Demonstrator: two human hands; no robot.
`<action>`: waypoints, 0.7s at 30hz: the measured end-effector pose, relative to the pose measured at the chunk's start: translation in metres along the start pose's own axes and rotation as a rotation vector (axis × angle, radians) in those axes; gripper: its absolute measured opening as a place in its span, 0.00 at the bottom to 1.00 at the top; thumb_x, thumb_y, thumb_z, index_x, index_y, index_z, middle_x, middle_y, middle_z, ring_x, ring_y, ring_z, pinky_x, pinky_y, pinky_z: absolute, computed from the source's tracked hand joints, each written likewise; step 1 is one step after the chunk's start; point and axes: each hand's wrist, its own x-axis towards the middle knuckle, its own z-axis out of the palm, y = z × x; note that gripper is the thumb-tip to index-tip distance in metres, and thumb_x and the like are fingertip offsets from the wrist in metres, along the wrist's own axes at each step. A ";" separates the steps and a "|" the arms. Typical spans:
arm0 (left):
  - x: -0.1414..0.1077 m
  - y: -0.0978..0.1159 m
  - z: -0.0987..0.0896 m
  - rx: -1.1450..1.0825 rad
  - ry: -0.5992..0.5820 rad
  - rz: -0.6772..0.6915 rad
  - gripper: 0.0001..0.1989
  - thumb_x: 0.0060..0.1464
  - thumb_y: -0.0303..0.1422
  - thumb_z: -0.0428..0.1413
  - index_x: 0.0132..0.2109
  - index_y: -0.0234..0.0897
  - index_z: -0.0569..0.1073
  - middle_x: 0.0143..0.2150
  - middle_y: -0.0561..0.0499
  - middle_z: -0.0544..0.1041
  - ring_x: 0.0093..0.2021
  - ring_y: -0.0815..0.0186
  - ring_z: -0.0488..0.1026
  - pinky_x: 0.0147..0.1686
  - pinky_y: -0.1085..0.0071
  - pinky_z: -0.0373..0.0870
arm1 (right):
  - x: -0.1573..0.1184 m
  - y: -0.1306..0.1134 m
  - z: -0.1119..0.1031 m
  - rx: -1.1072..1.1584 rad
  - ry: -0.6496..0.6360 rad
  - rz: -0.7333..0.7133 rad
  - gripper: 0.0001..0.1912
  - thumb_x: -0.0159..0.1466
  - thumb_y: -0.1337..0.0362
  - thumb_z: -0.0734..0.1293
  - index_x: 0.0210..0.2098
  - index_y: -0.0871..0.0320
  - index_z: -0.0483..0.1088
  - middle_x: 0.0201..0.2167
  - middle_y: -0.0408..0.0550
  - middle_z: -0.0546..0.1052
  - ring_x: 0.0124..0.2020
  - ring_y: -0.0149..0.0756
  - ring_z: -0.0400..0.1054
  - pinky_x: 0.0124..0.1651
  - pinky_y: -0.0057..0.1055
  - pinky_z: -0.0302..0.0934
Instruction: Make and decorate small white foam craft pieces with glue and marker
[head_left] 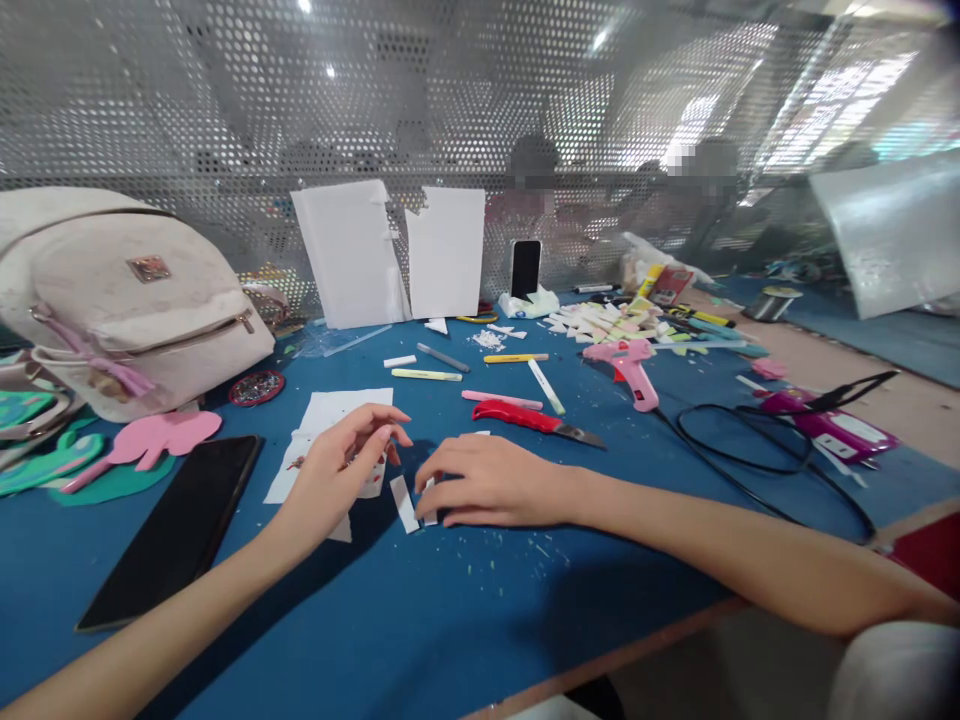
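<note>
Two bare hands hang low over the blue table, the left hand (pixel 352 465) with its fingers loosely curled, thumb and forefinger a little apart and nothing visible between them. The right hand (pixel 487 480) is palm down, fingers bent over a small white piece (pixel 430 502); whether it is pinched or merely touched I cannot tell, as the fingers cover part of it. Just beside those fingertips, between the hands, a white strip (pixel 403 503) lies flat, its long axis running away from the person and leaning slightly left at the far end. It is nearer the right hand, with the left fingertips beyond its far end; nothing visible blocks it from above. Under and past the left hand lies white paper (pixel 322 412). Beyond the right hand are a red-handled knife (pixel 517 415), blade towards the right, and a pink marker (pixel 501 400); farther right is a pink glue gun (pixel 630 368) with its black cable (pixel 694 455).
</note>
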 end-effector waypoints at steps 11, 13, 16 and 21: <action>-0.003 0.005 0.009 -0.025 -0.018 0.010 0.17 0.68 0.45 0.51 0.48 0.35 0.72 0.40 0.50 0.75 0.35 0.65 0.74 0.39 0.64 0.72 | -0.015 0.019 -0.028 0.116 -0.183 0.168 0.08 0.64 0.63 0.71 0.41 0.59 0.73 0.34 0.45 0.75 0.39 0.37 0.65 0.41 0.31 0.58; -0.005 0.005 0.011 -0.040 -0.028 0.004 0.16 0.68 0.44 0.52 0.48 0.35 0.72 0.39 0.50 0.75 0.35 0.65 0.73 0.40 0.64 0.71 | -0.014 0.017 -0.028 0.160 -0.153 0.196 0.07 0.64 0.62 0.71 0.41 0.58 0.74 0.34 0.46 0.75 0.39 0.37 0.65 0.41 0.31 0.58; -0.007 0.003 0.015 -0.076 -0.061 -0.024 0.13 0.68 0.42 0.51 0.49 0.37 0.72 0.39 0.51 0.76 0.37 0.65 0.74 0.42 0.65 0.70 | -0.012 0.013 -0.030 0.406 -0.051 0.281 0.08 0.65 0.61 0.71 0.42 0.58 0.75 0.36 0.45 0.76 0.38 0.34 0.66 0.41 0.30 0.59; -0.011 0.011 0.026 -0.182 -0.197 -0.115 0.13 0.62 0.42 0.56 0.49 0.40 0.74 0.44 0.48 0.80 0.44 0.60 0.77 0.47 0.64 0.71 | -0.008 0.010 -0.023 1.070 0.187 0.473 0.11 0.62 0.61 0.74 0.42 0.58 0.74 0.38 0.44 0.77 0.37 0.31 0.70 0.42 0.28 0.63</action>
